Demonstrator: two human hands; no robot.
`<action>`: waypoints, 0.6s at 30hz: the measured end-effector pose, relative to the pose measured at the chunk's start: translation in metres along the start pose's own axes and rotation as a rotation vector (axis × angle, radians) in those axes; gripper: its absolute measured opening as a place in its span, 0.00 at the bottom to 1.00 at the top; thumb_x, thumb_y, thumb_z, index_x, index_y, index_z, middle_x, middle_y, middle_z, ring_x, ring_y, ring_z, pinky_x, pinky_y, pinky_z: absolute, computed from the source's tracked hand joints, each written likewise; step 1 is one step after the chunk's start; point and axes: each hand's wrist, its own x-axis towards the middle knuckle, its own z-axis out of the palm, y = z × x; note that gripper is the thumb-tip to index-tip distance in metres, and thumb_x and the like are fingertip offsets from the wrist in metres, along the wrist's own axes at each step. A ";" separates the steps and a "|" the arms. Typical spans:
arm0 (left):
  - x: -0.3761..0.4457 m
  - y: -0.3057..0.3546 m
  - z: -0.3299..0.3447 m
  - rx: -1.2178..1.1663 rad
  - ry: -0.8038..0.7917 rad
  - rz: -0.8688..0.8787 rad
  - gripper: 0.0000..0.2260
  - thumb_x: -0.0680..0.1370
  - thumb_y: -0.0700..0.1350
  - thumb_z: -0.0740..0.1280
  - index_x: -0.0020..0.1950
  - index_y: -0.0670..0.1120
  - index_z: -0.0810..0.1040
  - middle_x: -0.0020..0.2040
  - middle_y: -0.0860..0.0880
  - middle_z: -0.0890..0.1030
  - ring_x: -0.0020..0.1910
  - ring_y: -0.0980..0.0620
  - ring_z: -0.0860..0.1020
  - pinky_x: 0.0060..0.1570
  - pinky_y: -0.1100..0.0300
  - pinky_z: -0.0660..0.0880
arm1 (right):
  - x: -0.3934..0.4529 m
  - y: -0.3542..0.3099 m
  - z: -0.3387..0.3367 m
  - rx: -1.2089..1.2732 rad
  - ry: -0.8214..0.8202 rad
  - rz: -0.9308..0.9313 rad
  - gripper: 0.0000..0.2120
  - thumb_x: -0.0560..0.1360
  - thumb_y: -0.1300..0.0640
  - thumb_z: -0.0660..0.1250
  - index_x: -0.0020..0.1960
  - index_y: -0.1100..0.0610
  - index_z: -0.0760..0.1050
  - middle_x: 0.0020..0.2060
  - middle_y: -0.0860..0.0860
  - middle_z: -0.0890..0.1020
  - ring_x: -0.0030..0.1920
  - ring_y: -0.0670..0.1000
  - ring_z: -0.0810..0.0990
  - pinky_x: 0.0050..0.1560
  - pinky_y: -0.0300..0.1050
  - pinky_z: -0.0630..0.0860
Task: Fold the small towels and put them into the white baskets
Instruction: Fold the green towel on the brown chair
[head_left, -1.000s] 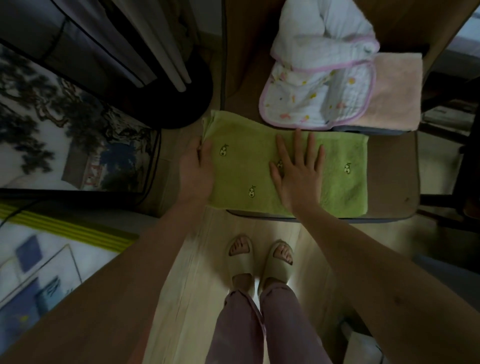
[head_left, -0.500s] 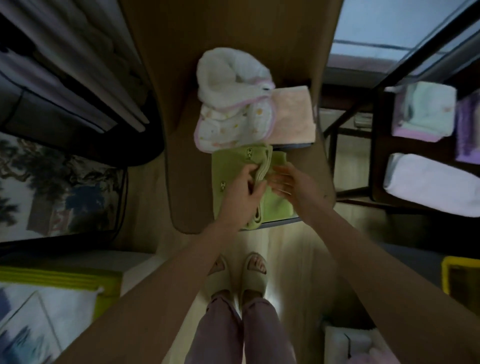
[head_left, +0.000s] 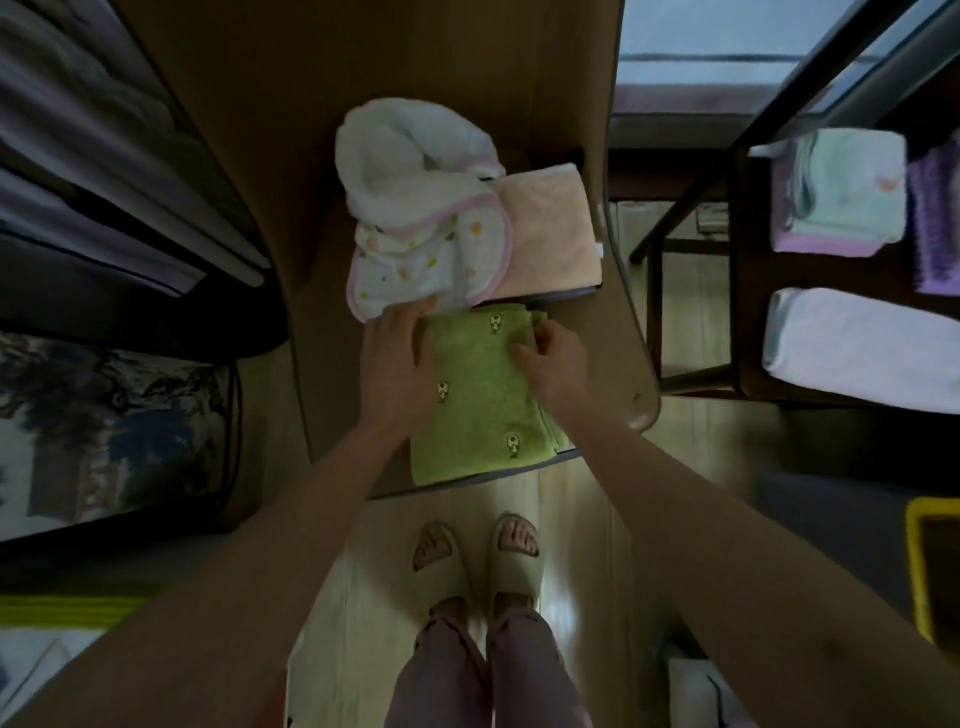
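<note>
A green towel (head_left: 478, 405) with small printed figures lies folded into a narrow strip on the seat of a wooden chair (head_left: 332, 384). My left hand (head_left: 395, 369) lies flat along the towel's left edge, fingers straight. At the right edge my right hand (head_left: 556, 358) has its fingers curled round the stacked layers near the far corner. Behind the green towel sit a white towel with pink trim (head_left: 421, 218) and a folded peach towel (head_left: 545, 228). A white basket (head_left: 857, 348) stands on a dark shelf at the right.
The dark shelf (head_left: 748, 312) at the right also carries a folded pale green and pink towel (head_left: 836, 192) and a purple cloth (head_left: 937, 223). A yellow-rimmed object (head_left: 930, 566) sits at the lower right. My slippered feet (head_left: 478, 551) stand on pale wood flooring before the chair.
The towel lay spread wide under both flat hands; it has since been folded over into a narrow strip. My left hand has let go of the fold and now presses the left edge.
</note>
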 end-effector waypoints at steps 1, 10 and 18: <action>0.009 -0.008 -0.003 0.033 -0.082 -0.001 0.16 0.80 0.39 0.62 0.67 0.42 0.73 0.62 0.41 0.76 0.61 0.42 0.72 0.61 0.53 0.65 | -0.001 0.000 0.001 -0.046 0.002 -0.026 0.09 0.74 0.59 0.67 0.52 0.63 0.76 0.45 0.58 0.81 0.47 0.57 0.79 0.48 0.53 0.77; 0.047 -0.031 -0.007 0.034 -0.414 0.162 0.15 0.75 0.49 0.70 0.60 0.47 0.78 0.54 0.48 0.80 0.53 0.48 0.74 0.53 0.53 0.69 | 0.001 0.016 -0.002 -0.043 0.074 -0.018 0.04 0.75 0.63 0.63 0.48 0.60 0.67 0.36 0.48 0.71 0.38 0.50 0.71 0.33 0.43 0.64; 0.062 -0.050 -0.012 0.127 -0.700 0.225 0.14 0.80 0.55 0.61 0.58 0.47 0.76 0.52 0.49 0.79 0.50 0.50 0.77 0.49 0.52 0.74 | 0.014 0.020 0.011 -0.133 0.135 -0.044 0.03 0.80 0.60 0.58 0.49 0.55 0.64 0.39 0.50 0.74 0.39 0.53 0.73 0.40 0.42 0.65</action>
